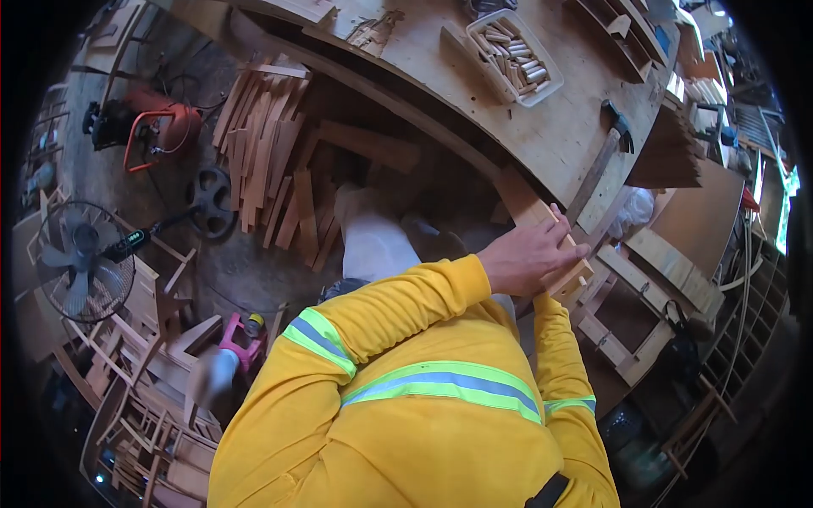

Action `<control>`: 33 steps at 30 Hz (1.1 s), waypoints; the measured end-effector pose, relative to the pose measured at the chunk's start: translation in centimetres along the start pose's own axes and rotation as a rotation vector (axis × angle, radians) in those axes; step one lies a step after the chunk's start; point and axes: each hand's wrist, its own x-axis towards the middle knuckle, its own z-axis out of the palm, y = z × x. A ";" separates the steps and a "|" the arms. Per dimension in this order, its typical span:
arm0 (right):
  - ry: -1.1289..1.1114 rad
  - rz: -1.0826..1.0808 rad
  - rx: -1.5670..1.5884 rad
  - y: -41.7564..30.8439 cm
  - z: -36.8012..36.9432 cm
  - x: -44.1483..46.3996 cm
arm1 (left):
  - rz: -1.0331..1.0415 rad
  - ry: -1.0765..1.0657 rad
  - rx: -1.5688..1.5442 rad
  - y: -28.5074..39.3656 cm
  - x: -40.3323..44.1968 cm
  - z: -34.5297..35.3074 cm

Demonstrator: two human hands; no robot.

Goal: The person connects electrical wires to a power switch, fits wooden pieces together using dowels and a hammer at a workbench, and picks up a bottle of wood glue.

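My left hand [527, 259] reaches across my body and is closed over a wooden board [518, 196], its fingers wrapped over the far edge. A small round peg [583, 280] shows at the board's near end. My right forearm, in a yellow sleeve [552, 339], comes up beneath that same end. The right hand is almost wholly hidden behind the board and the left hand, so its fingers cannot be made out. Just beyond the board, a hammer [600, 162] lies on the workbench [406, 38].
On the bench, a white plastic container [555, 85] holds several wooden dowels. Stacked wooden slats [262, 144] lie on the floor at left, near a fan [83, 261] and a red air compressor [174, 127]. A wooden frame [622, 296] stands to my right.
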 end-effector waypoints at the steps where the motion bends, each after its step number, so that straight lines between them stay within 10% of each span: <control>1: -0.001 -0.023 -0.051 -0.4 0.9 0.1 | 0.034 0.082 0.034 0.1 0.1 0.1; 8: 0.061 -0.136 -0.398 -0.8 -1.1 1.7 | 0.161 0.121 0.038 -1.7 2.1 0.6; 11: 0.042 0.366 -0.058 -9.8 -7.2 3.5 | 0.007 0.034 -0.067 -1.6 2.7 -1.5; 13: 0.382 0.207 -0.139 -6.2 -7.8 6.8 | 0.020 0.004 -0.061 -1.5 3.3 -1.9; 19: 0.242 0.484 -0.423 -3.7 -7.2 19.1 | -0.032 -0.183 -0.029 -0.5 4.5 -2.4; 25: 0.061 0.749 0.072 -2.8 -11.0 21.1 | 0.045 -0.208 -0.043 -0.9 5.4 -1.7; 33: 0.296 0.360 0.341 -7.8 -18.6 3.1 | -0.006 -0.274 -0.090 -1.2 6.2 -2.4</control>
